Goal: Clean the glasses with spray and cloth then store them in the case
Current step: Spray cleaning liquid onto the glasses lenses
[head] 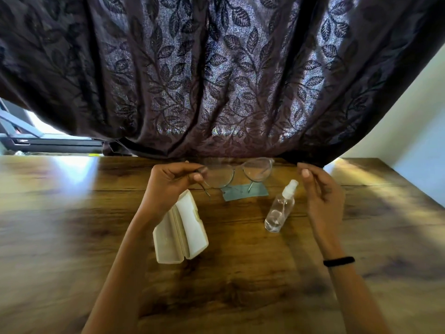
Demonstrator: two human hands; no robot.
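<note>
Head view: left hand (168,182) pinches glasses (237,168) by one end, over cloth (243,192) at table's (72,213) 12 o'clock; right hand (320,196) loose, empty, at bottle's (280,208) 3 o'clock; open case (180,230) at cloth's 7 o'clock.

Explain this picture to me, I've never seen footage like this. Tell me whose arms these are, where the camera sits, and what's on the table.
There is no machine here: a person wears one camera on the head, and it looks down at their own arms. The left hand pinches the glasses by one corner, over a blue cloth. The right hand holds nothing, its fingers relaxed, beside a clear spray bottle. A white case lies open on the wooden table. A dark leaf-patterned curtain hangs behind.
</note>
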